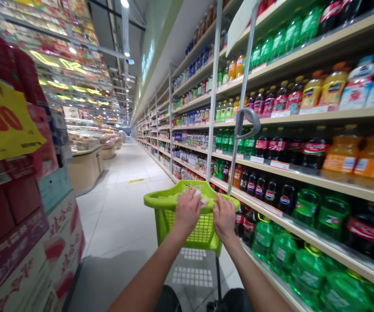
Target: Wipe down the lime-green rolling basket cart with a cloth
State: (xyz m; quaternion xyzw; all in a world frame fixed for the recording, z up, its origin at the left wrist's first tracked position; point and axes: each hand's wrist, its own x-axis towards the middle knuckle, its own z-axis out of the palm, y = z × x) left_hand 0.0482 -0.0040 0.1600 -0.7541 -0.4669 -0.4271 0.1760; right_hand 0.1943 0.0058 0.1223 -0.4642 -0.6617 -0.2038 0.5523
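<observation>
From my remote station I saw a cart [165, 200] of smooth plastic, a wipe [203, 200] matt, crumpled and paper-like, a metal pole [248, 65], glossy plastic bottles [306, 204] and shiny floor tiles [118, 221].

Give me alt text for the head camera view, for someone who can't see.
A person's left hand, with a white cloth or tissue, and right hand rest on a green shopping cart's rim in a store aisle. Shelves of bottles line the picture's right; stacked boxes and a yellow sign are at left.

The left hand's fingers [190, 194] partly hide a white wad [203, 200] too blurred to identify.
</observation>
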